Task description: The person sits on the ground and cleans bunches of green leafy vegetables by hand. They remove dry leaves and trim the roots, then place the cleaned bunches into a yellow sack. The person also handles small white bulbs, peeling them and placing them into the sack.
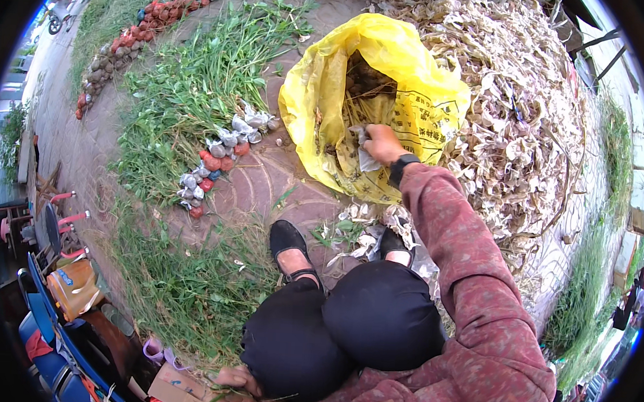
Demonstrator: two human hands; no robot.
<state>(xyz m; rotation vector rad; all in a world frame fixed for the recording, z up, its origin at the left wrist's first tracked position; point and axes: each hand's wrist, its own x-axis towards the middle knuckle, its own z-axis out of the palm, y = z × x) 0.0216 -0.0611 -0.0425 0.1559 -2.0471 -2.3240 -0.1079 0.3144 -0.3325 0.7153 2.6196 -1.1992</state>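
My right hand point(382, 144), a dark band at its wrist, reaches into the mouth of a yellow plastic sack point(316, 97). Its fingers pinch a crumpled piece of whitish plastic film point(367, 158). The sack bears printed writing and has dark, dry material point(364, 75) inside. Low in the picture, beside my left knee, is my left hand point(238, 385), partly cut off by the edge. Its fingers are curled around thin green stems point(214, 400). Left of the sack lie leafy green plants point(189, 85), their root ends wrapped in balls of silver, red and blue film point(215, 160).
A large heap of pale papery husks point(510, 96) rises right of the sack. More wrapped bundles point(145, 22) form a row at far left. Cut grass point(197, 282) lies beside my black shoe point(287, 243). A cardboard box point(178, 387) and blue chair point(37, 317) stand lower left.
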